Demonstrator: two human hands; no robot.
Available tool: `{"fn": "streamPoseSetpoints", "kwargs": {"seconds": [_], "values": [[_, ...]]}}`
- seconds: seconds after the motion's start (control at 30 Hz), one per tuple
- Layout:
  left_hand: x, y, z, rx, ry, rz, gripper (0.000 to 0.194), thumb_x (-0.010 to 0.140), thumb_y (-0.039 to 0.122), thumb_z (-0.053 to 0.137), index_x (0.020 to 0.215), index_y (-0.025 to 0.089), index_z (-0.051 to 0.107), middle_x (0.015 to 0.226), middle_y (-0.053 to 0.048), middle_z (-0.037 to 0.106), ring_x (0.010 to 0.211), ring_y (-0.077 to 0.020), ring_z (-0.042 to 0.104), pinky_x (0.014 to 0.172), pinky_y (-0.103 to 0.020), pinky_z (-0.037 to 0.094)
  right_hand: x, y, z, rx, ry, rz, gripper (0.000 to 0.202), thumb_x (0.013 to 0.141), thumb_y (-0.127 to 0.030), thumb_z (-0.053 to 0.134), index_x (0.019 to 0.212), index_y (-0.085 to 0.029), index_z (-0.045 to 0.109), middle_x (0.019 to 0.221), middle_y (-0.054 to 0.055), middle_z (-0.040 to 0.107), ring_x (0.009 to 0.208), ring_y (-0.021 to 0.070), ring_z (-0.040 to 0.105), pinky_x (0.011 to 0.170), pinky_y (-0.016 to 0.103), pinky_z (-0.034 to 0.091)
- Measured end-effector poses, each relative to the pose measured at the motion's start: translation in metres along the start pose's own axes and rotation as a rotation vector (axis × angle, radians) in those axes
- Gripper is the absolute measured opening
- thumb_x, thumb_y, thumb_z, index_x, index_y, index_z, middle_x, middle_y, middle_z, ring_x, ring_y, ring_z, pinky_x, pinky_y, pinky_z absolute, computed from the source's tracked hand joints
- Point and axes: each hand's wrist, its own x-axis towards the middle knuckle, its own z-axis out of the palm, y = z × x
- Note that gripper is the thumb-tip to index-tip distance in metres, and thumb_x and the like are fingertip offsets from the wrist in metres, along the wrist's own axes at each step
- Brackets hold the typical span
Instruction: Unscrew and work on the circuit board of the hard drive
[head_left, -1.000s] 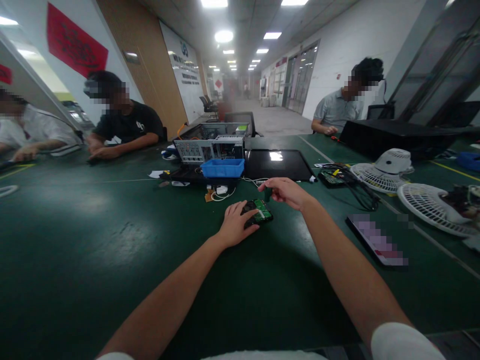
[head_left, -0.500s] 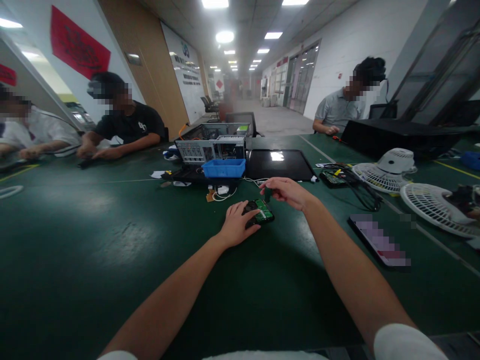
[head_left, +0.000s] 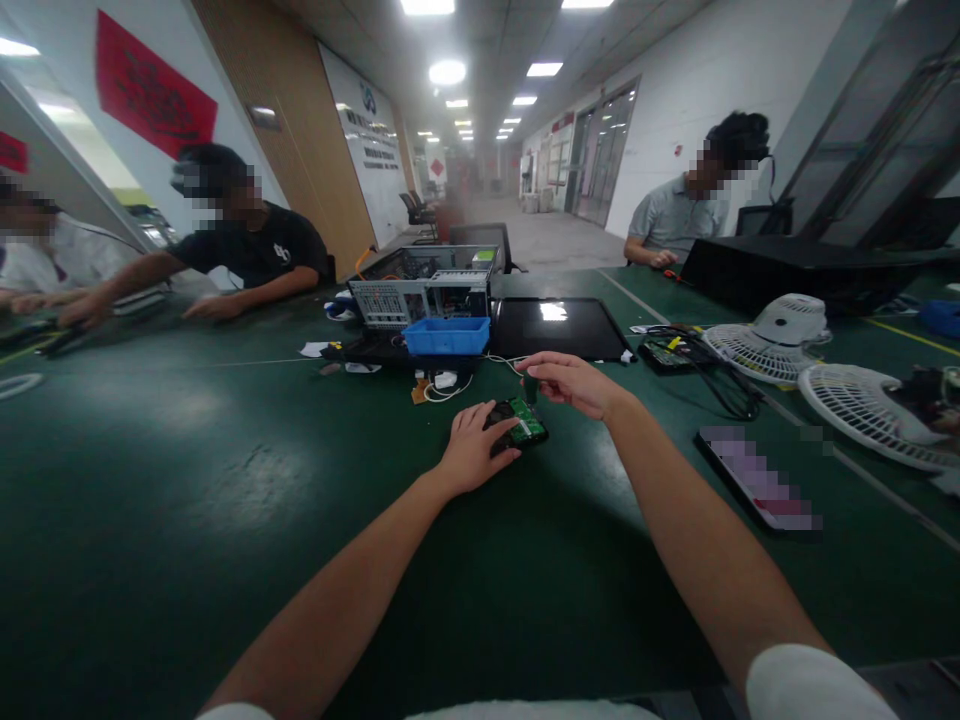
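Note:
A hard drive (head_left: 529, 424) lies on the green table with its green circuit board facing up. My left hand (head_left: 475, 445) holds the drive by its left end, the index finger across the top and the thumb along the near side. Pinched in my right hand (head_left: 568, 382) is a screwdriver with a dark handle (head_left: 532, 389). It stands nearly upright over the drive's far edge. Its tip is too small to make out.
Beyond the drive are a blue plastic tray (head_left: 447, 337), an opened computer case (head_left: 421, 290) and a black flat panel (head_left: 559, 328). A phone (head_left: 754, 478), cables (head_left: 731, 395) and white fan parts (head_left: 874, 410) lie to the right. Co-workers (head_left: 259, 240) sit across the table.
My hands and the drive stay in nearly the same place; the screwdriver has shifted very slightly left. At the left, a co-worker's arm has stretched out toward the table's left side.

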Motion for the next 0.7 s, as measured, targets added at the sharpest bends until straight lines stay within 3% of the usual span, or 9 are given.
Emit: {"fn": "streamPoseSetpoints", "kwargs": {"seconds": [0.2, 0.57, 0.7], "values": [[0.0006, 0.0014, -0.0034, 0.002, -0.018, -0.01, 0.055, 0.09, 0.054, 0.067, 0.141, 0.038, 0.056, 0.16, -0.006, 0.032, 0.143, -0.0373, 0.032, 0.113, -0.059, 0.03, 0.0027, 0.0024, -0.0037, -0.008, 0.092, -0.041, 0.02, 0.071, -0.03, 0.081, 0.082, -0.018, 0.069, 0.076, 0.0, 0.063, 0.061, 0.0095, 0.051, 0.05, 0.023, 0.036], [0.0, -0.0004, -0.0004, -0.007, -0.005, -0.007, 0.055, 0.089, 0.053, 0.068, 0.141, 0.039, 0.055, 0.16, -0.006, 0.032, 0.143, -0.0375, 0.031, 0.113, -0.059, 0.03, -0.0006, -0.0028, -0.0011, -0.068, 0.012, -0.006, 0.028, 0.08, -0.033, 0.064, 0.103, -0.019, 0.073, 0.095, 0.007, 0.074, 0.047, 0.0073, 0.043, 0.04, 0.025, 0.02], [0.0001, -0.0012, 0.0008, -0.011, -0.001, -0.005, 0.055, 0.09, 0.054, 0.067, 0.141, 0.038, 0.055, 0.16, -0.007, 0.032, 0.144, -0.0374, 0.031, 0.113, -0.058, 0.03, -0.0027, -0.0038, 0.0007, -0.086, -0.041, 0.004, 0.026, 0.084, -0.037, 0.061, 0.096, -0.017, 0.074, 0.101, 0.009, 0.074, 0.047, 0.0073, 0.045, 0.039, 0.024, 0.022]]}}
